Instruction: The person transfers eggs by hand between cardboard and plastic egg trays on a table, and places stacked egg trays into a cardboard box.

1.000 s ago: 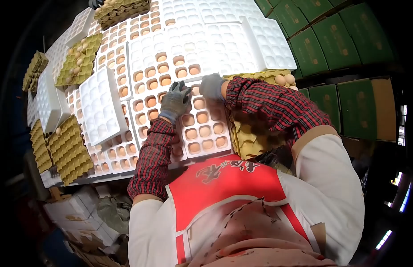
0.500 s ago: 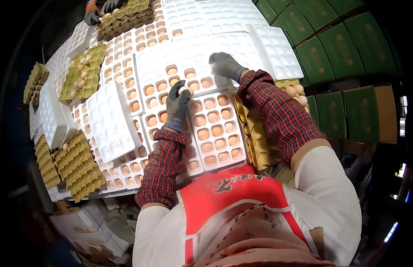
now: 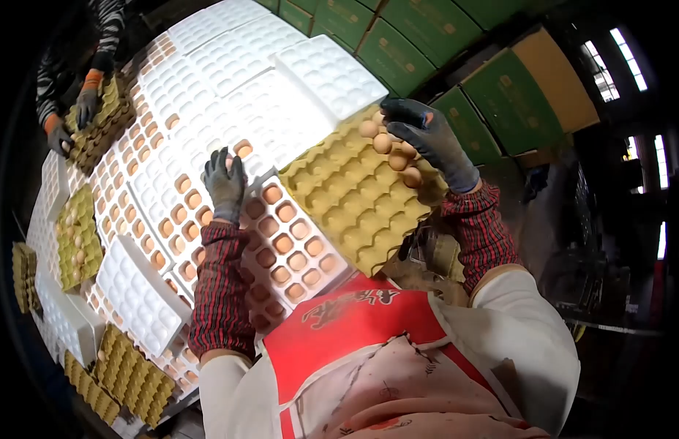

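Observation:
My left hand [image 3: 224,189], in a grey glove, is over a white foam egg tray [image 3: 200,132]. Its fingers are closed round an egg [image 3: 230,163], partly hidden by them. Farther right, my gloved right hand [image 3: 434,146] hovers at the corner of a yellow pulp egg tray [image 3: 339,197], its fingers apart. Just beneath and beside those fingers lie several loose brown eggs [image 3: 398,159]. Close to my body, another white foam tray [image 3: 326,284] has eggs in its pockets.
At the left, a co-worker's gloved hands [image 3: 88,106] are on a stack of pulp trays [image 3: 105,124]. White foam lids [image 3: 138,293] and more pulp trays [image 3: 127,366] lie nearer. Green cartons [image 3: 398,51] are stacked behind, and a white foam tray [image 3: 332,77] rests on the others.
The view has swung right. My right hand has gone from the white foam trays to the eggs on the pulp tray. My left hand, with its egg, now reaches down over the white tray.

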Available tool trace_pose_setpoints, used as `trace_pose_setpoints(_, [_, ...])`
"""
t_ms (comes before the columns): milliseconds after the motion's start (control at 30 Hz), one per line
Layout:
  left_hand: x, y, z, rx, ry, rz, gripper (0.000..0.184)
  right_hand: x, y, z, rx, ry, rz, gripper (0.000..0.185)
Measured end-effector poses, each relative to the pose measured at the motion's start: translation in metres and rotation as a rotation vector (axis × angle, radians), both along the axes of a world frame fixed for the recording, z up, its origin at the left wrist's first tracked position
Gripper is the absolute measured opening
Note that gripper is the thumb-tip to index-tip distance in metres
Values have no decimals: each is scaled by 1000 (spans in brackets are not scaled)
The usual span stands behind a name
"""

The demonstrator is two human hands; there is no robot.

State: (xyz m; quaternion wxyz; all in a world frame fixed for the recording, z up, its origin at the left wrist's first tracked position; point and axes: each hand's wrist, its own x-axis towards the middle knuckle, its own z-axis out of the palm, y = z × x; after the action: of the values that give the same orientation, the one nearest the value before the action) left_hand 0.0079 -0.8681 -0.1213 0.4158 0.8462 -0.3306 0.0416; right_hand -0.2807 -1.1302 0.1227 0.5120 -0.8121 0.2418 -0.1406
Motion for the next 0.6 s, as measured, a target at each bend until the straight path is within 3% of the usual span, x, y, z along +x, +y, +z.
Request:
trace_pose_setpoints(33, [-19, -8, 34, -126, 36, 7, 40, -29, -8, 7, -19, -4, -113, 40])
trace_pose_setpoints(100, [-65, -28, 97, -236, 5, -123, 38, -84, -34, -1, -234, 98, -13, 40])
trace_pose_setpoints(167, [-124, -57, 142, -267, 341, -380, 38, -114, -43, -16, -297, 276, 109, 42])
trace_pose_setpoints(200, [-150, -71, 161, -146, 365, -491, 38, -119, -44, -23, -485, 264, 228, 41])
trace_pose_setpoints(233, [-174, -83, 175, -20, 387, -596, 38, -120, -43, -32, -672, 249, 349, 41])
trace_pose_setpoints(300, [-207, -116, 170, 82, 159, -631, 40, -112, -37, -52, -722, 179, 426, 41])
trace_pose_setpoints(333, [-215, -128, 173, 100, 128, -625, 38, -111, -37, -64, -797, 312, 488, 43])
trace_pose_setpoints(433, [-229, -159, 176, 201, 42, -600, 35, -111, -54, -81, -743, 218, 458, 47])
trace_pose_setpoints(467, [-233, -166, 171, 275, 19, -591, 34, -113, -59, -77, -684, 153, 387, 47])
trace_pose_setpoints(567, [-253, -185, 154, 474, -106, -465, 33, -116, -84, -92, 207, -234, 18, 43])
trace_pose_setpoints(600, [-259, -190, 149, 515, -123, -431, 35, -114, -97, -94, 361, -251, 34, 37])
